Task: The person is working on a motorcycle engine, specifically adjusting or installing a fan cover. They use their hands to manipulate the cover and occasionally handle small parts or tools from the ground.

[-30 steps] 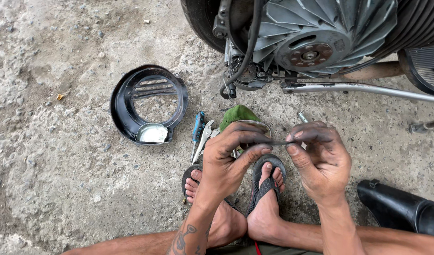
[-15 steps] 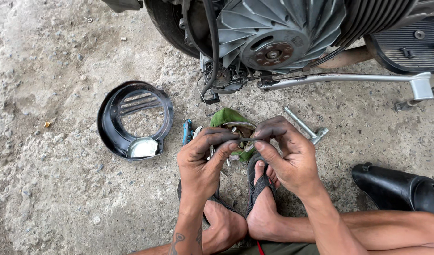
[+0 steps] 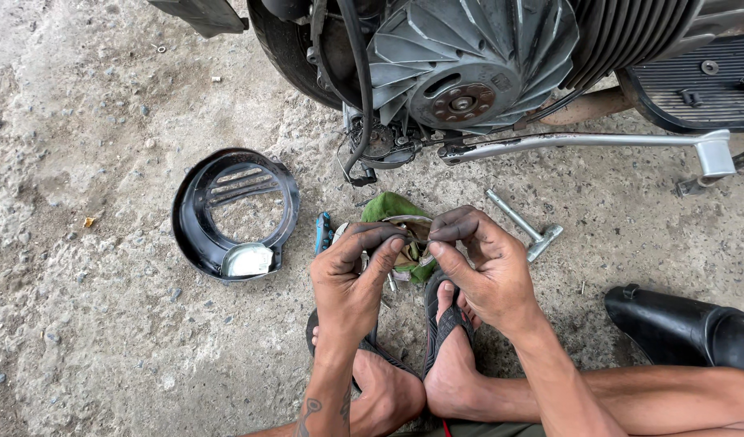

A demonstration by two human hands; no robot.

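small part, too tiny and dark to make out, sits pinched between the two hands just above the green rag (image 3: 388, 208) on the concrete floor (image 3: 80, 340). left hand (image 3: 351, 275) is grease-blackened, its fingers (image 3: 380, 236) curled together with thumb and forefinger closed toward the right hand. right hand (image 3: 485, 267) meets it, its fingers (image 3: 453, 231) bunched tight at the tips on that same small thing; what exactly is gripped cannot be told. both hands hover over the person's feet in dark flip-flops (image 3: 445, 324), with the rag and a few bits of metal lying just beyond the fingertips. a blue-handled tool (image 3: 323, 231) lies just beside the left hand. to the left rests a round black fan cover (image 3: 195, 212), open side up, with a pale patch at its near rim. to the right of the rag lies a t-shaped metal socket wrench (image 3: 525, 226). above them stands a scooter engine with its finned grey flywheel fan (image 3: 469, 65) exposed, a black hose hanging down in front of it, and a silver kick-start lever (image 3: 582, 142) running off to the right. a black plastic panel (image 3: 679, 328) lies at the lower right, near the person's leg.
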